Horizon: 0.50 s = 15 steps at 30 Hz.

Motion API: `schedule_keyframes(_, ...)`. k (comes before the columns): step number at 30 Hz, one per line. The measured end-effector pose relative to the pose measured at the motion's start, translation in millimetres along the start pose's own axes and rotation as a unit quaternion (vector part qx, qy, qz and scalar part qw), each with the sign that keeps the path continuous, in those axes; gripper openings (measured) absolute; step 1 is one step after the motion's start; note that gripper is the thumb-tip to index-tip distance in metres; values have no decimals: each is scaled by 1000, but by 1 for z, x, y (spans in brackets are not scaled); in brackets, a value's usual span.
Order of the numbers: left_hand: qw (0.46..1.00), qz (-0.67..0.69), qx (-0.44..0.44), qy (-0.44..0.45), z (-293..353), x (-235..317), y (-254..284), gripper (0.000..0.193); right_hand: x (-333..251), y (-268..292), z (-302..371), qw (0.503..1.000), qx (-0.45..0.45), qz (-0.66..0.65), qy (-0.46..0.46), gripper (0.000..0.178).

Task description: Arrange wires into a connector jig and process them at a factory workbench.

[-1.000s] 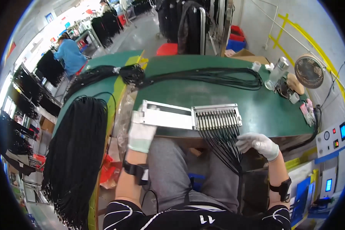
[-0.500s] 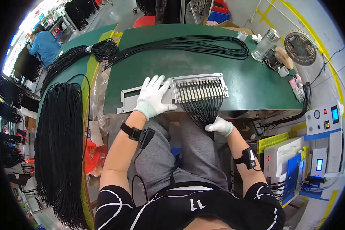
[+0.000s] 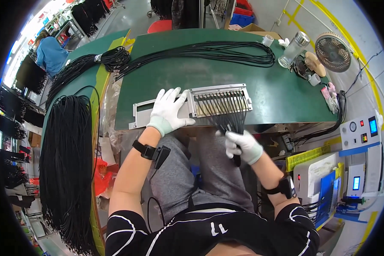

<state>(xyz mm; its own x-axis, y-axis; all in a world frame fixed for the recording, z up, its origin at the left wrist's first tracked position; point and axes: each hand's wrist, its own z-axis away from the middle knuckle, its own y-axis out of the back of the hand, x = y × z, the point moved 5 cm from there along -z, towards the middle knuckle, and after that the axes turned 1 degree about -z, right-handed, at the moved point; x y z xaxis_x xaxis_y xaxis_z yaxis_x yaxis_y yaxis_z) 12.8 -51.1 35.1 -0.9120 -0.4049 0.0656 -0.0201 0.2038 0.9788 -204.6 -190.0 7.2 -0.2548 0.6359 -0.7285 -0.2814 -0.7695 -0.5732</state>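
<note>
A metal frame fixture (image 3: pixel 219 88) lies near the front edge of the green table, holding a row of connectors in its right section. Black cables (image 3: pixel 230 120) fan out of that row and draw together toward me into one bundle. My right hand (image 3: pixel 244 146), white-gloved, is closed around this bundle just off the table edge; a dark end sticks out below the fist. My left hand (image 3: pixel 170 111), gloved as well, rests flat with fingers spread on the fixture's left plate (image 3: pixel 144 114). It grips nothing. Motion slightly blurs the cables near the right hand.
Along the back of the table (image 3: pixel 175 77) runs a long coil of black cable (image 3: pixel 226 45). A glass bottle (image 3: pixel 293 50) and a fan (image 3: pixel 333 52) stand at the right rear. Cable bundles (image 3: pixel 68 158) hang on the left; instruments (image 3: pixel 360 131) stand at right.
My right hand has risen with the cable bundle, turning, and the cables now bunch closer to the connectors. My left hand stays flat on the plate.
</note>
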Motion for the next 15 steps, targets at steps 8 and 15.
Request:
schedule_keyframes(8, 1000, -10, 6, 16, 1, 5, 1, 96, 32, 13, 12, 999, 25, 1, 21, 32)
schedule_keyframes(15, 999, -2, 43, -1, 7, 10, 5, 96, 32, 6, 16, 1000, -9, -10, -3, 31)
